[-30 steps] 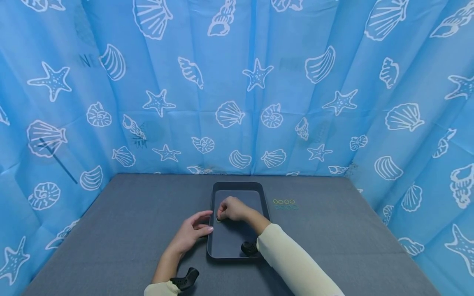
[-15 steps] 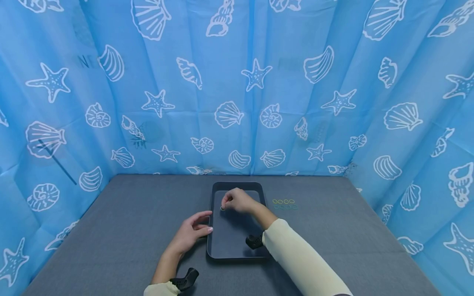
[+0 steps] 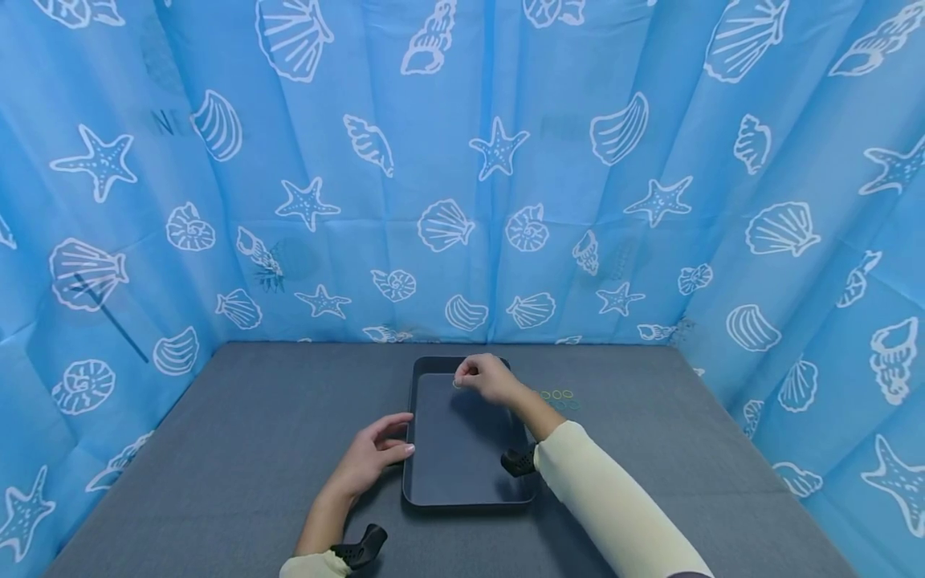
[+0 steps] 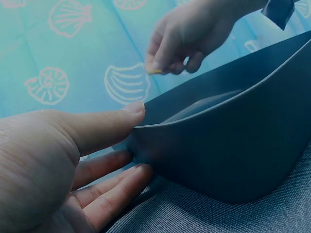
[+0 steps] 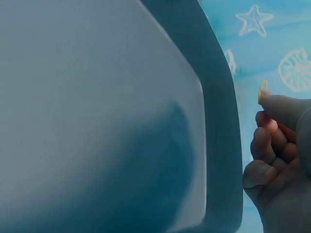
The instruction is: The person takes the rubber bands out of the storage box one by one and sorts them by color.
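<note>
A dark grey rectangular tray (image 3: 466,466) lies on the table. My left hand (image 3: 367,456) rests against its left side; in the left wrist view the thumb (image 4: 109,127) touches the rim and the other fingers lie against the outer wall, fairly straight. Over the far part of the tray, my right hand (image 3: 490,379) pinches a small thin yellow ring (image 5: 262,92) between thumb and fingertip, raised above the tray floor. The remaining fingers of that hand are curled in. No other ring shows on the visible tray floor.
Right of the tray, on the grey cloth-covered table (image 3: 650,449), lie a row of several yellow rings (image 3: 557,394) and a row of several green rings (image 3: 567,405), partly hidden by my right arm. A blue shell-patterned curtain (image 3: 462,265) stands behind the table.
My right hand has lifted the ring from near the tray's left side and carried it away from me and rightward, toward the far end. My left hand stays at the tray.
</note>
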The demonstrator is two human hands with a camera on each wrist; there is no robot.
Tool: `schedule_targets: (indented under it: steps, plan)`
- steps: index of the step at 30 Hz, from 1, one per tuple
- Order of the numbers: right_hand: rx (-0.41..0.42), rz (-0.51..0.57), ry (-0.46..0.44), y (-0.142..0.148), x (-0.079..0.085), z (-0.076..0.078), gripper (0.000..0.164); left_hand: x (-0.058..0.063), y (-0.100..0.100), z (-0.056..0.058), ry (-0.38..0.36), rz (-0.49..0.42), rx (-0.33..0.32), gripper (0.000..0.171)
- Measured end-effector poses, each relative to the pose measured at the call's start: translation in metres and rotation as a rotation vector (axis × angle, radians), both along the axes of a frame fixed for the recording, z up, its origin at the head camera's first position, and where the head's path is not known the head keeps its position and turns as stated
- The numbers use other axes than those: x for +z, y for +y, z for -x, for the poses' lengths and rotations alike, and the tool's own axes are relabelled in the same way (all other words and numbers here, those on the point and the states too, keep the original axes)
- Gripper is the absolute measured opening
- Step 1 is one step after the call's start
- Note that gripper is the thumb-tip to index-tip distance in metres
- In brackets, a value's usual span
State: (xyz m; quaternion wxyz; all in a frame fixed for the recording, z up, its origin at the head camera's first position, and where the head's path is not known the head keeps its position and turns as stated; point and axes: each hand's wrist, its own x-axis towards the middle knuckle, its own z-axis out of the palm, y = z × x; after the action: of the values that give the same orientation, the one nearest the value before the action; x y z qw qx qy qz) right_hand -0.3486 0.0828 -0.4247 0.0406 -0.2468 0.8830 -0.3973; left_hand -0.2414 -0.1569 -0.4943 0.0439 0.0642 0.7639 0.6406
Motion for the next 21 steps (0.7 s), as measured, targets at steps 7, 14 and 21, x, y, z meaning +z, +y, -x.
schedule_targets:
  steps: [7, 14, 21]
  plan:
    - [-0.094, 0.047, 0.005, 0.025, 0.002, 0.006, 0.008, 0.000, 0.001, -0.002, 0.009, 0.016, 0.013, 0.049]
    - [-0.194, 0.050, 0.015, 0.049, 0.000, 0.006, 0.008, 0.001, 0.001, -0.002, -0.003, 0.026, 0.020, 0.048]
    - [-0.255, 0.048, 0.033, 0.071, -0.008, 0.007, 0.008, 0.001, 0.001, -0.002, 0.002, 0.020, 0.011, 0.049]
